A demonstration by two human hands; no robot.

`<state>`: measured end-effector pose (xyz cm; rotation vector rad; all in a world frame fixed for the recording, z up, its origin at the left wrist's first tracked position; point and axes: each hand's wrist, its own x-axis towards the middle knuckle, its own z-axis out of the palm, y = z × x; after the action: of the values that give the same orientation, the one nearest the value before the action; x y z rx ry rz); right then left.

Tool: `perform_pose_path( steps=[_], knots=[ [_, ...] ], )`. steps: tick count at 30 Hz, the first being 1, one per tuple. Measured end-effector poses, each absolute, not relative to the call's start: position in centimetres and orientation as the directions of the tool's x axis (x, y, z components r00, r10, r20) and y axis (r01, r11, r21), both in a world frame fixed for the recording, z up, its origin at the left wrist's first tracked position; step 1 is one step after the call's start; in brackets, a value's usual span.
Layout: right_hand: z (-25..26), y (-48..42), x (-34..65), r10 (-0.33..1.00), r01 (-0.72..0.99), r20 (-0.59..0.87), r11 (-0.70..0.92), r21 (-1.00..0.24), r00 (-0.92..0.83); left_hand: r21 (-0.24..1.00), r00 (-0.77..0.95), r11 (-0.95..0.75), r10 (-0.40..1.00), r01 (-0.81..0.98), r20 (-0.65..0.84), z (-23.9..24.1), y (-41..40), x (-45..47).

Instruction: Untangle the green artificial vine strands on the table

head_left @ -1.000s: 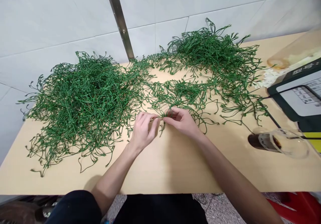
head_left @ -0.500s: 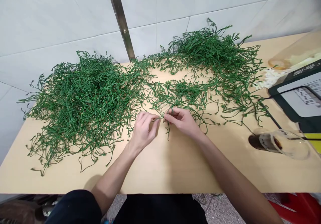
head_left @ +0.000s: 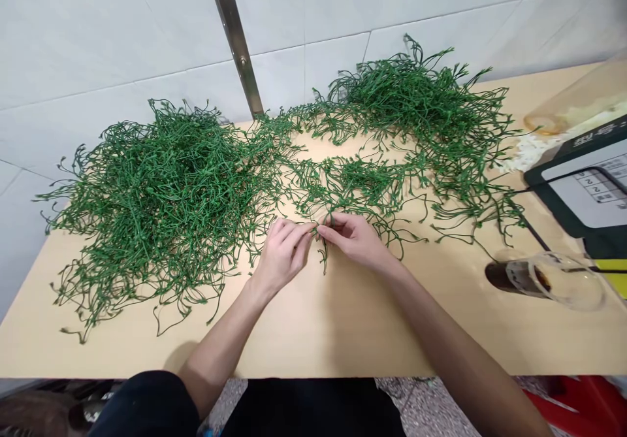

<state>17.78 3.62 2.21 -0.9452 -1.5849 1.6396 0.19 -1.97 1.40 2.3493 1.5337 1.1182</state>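
Observation:
My left hand [head_left: 283, 254] and my right hand [head_left: 356, 240] meet at the middle of the table, their fingertips pinched close together. Between them is a thin green plastic stem [head_left: 324, 255], part of which dangles below the right fingers. Most of it is hidden by the fingers, so I cannot tell whether it is one stem or more. Just beyond my hands lie loose green stems [head_left: 365, 179] with small forked tips. A large tangled heap of stems [head_left: 166, 182] spreads to the left, and another heap [head_left: 406, 94] lies at the back right.
On the right stand a plastic cup of dark drink [head_left: 519, 277] and a dark green box with a white label [head_left: 582, 189]. White bits [head_left: 526, 153] and a clear bag [head_left: 578, 97] lie behind. A metal strip [head_left: 238, 45] runs down the tiled wall.
My left fingertips have moved slightly right, closing up to the right ones. The dangling green end has shifted a little left. The heaps have not moved.

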Motion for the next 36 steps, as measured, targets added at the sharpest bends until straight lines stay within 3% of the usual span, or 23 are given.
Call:
perform_pose_path(
  steps=[13, 22, 36],
  knots=[
    [2.28, 3.46, 17.75, 0.849, 0.089, -0.068, -0.025, -0.996, -0.525, 0.449, 0.183, -0.453, 0.832, 0.770, 0.525, 1.64, -2.05, 0.31],
    [1.57, 3.62, 17.81, 0.839, 0.045, -0.095, -0.084, -0.995, -0.536, 0.271, 0.252, -0.492, 0.757, 0.827, 0.603, 1.36, -1.99, 0.33],
    [1.80, 3.34, 17.44, 0.880, 0.085, -0.085, -0.051, -0.995, -0.467, 0.265, 0.262, -0.499, 0.754, 0.825, 0.602, 0.99, -1.95, 0.29]
  ],
)
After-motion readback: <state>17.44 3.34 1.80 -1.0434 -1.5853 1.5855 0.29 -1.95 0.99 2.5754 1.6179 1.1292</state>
